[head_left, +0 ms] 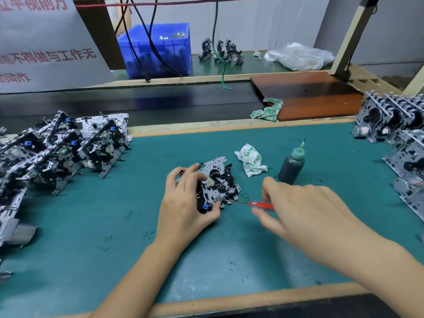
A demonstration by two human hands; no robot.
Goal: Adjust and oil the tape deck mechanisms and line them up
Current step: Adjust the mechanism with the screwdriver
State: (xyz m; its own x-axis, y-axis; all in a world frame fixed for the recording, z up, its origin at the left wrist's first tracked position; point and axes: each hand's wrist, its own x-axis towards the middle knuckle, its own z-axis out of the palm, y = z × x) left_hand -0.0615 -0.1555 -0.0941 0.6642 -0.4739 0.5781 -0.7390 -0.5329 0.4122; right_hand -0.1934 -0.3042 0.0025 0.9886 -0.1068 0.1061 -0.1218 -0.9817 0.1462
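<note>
- The deck (213,184) sits mid-mat (229,249), propped at a tilt, and the left hand (185,203) grips it, fingers curled over the far edge, thumb pinching the near corner.
- The right hand (298,203) pinches the red screwdriver (262,205), fingers curled round the handle, and the tip is at the deck's near right edge, beside the left thumb.
- First risk: the blade skips off the small fitting. With the thumb that close, a slip could jab it or scratch the plate.
- Second: the deck is held up only by one hand. Push too hard with the driver and it could twist or skid on the mat, spoiling the adjustment.
- The oil bottle (291,166) stands upright just beyond the right hand, needle tip bare. A careless swing of that wrist could knock it over and spill oil on the mat.
- The rag (251,162) lies just left of the bottle, near the deck's far corner, handy if oil runs.
- Left, a crowded row of decks (68,152) stands well apart; right, another stack (399,138). Setting this one down roughly could tip its neighbours, I reckon.
</note>
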